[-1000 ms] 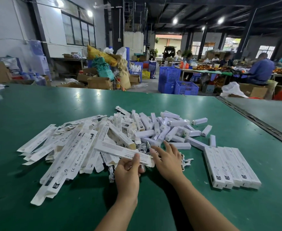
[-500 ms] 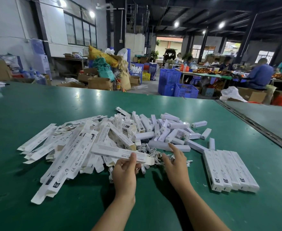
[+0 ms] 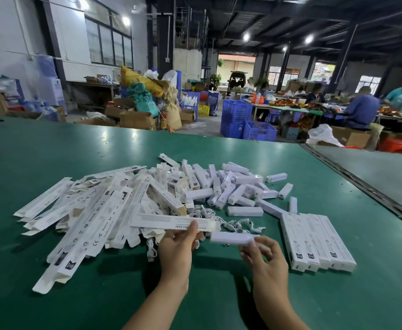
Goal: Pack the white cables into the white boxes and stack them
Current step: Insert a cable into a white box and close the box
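My left hand grips a long white box near its right end, holding it level above the green table. My right hand pinches a short white bar by its right end, just right of the box's open end. Small coiled white cables lie on the table behind my hands. A heap of flat long white boxes spreads to the left. More short white bars are piled behind. A row of packed boxes lies side by side at the right.
A metal seam runs diagonally along the table's right side, with a grey surface beyond it. Past the far edge stand blue crates, cardboard boxes and sacks. Several people work at tables at the back right.
My right hand reached into the pile of short bars, took one and drew it back toward me. My left hand kept hold of the long box, lifting it slightly.
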`<state>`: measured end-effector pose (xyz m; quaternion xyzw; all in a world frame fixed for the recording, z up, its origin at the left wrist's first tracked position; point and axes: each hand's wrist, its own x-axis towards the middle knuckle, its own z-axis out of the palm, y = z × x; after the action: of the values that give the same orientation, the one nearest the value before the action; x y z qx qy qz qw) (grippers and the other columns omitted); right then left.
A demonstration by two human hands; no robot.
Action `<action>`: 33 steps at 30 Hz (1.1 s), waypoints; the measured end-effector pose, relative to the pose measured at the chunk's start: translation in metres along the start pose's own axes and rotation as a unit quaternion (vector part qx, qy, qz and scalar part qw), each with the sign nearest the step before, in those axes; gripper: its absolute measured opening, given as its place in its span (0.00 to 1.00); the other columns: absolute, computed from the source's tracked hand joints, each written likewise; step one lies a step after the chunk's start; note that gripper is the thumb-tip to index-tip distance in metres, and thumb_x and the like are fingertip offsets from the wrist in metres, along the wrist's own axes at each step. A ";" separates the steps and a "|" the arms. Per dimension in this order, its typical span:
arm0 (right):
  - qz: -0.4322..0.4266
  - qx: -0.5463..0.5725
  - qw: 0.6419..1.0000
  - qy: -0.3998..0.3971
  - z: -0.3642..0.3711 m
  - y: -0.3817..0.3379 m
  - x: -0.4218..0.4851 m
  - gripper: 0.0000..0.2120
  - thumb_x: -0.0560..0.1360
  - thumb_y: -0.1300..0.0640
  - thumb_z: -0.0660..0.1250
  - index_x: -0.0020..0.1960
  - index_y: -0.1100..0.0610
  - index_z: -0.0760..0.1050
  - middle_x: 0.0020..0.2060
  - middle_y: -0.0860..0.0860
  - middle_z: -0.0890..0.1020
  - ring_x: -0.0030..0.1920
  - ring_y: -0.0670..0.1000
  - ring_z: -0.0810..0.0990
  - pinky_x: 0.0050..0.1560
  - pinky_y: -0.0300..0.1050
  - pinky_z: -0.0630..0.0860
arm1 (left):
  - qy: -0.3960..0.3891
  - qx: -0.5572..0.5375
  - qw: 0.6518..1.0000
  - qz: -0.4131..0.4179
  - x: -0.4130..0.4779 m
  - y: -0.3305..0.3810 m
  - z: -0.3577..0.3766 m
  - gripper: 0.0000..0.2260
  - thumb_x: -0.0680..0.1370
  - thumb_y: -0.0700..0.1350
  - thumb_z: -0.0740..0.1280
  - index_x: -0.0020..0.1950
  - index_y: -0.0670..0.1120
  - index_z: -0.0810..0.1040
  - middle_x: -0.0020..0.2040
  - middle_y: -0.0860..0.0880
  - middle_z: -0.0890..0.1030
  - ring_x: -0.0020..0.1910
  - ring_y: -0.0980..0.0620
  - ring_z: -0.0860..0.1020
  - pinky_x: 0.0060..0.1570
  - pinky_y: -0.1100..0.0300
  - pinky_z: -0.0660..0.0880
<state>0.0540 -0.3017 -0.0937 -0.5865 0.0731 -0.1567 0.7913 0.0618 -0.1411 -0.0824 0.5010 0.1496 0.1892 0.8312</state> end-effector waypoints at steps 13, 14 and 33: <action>0.058 0.144 0.988 0.018 0.000 -0.022 0.003 0.03 0.78 0.68 0.65 0.47 0.61 0.73 0.39 0.61 0.83 0.39 0.54 0.85 0.40 0.37 0.81 | -0.035 0.025 0.999 0.000 -0.009 0.002 -0.001 0.20 0.67 0.52 0.74 0.53 0.42 0.80 0.42 0.48 0.87 0.45 0.47 0.86 0.45 0.57 0.79; 0.058 0.141 0.988 0.017 0.000 -0.023 0.002 0.04 0.77 0.69 0.65 0.46 0.62 0.73 0.37 0.60 0.83 0.39 0.54 0.84 0.40 0.37 0.82 | -0.037 0.028 0.999 0.002 -0.009 0.003 -0.001 0.21 0.66 0.53 0.74 0.53 0.42 0.80 0.43 0.47 0.87 0.44 0.47 0.86 0.44 0.57 0.79; -0.020 -0.053 0.996 -0.065 -0.006 -0.014 0.000 0.13 0.77 0.62 0.69 0.38 0.47 0.75 0.34 0.52 0.80 0.37 0.48 0.79 0.43 0.45 0.74 | -0.055 0.065 0.996 0.007 -0.013 0.005 -0.004 0.09 0.73 0.45 0.74 0.48 0.42 0.80 0.43 0.44 0.87 0.40 0.48 0.86 0.44 0.55 0.78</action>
<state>0.0502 -0.3111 -0.0822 -0.6380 0.0174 -0.1299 0.7588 0.0483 -0.1421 -0.0794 0.5647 0.1126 0.1568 0.8024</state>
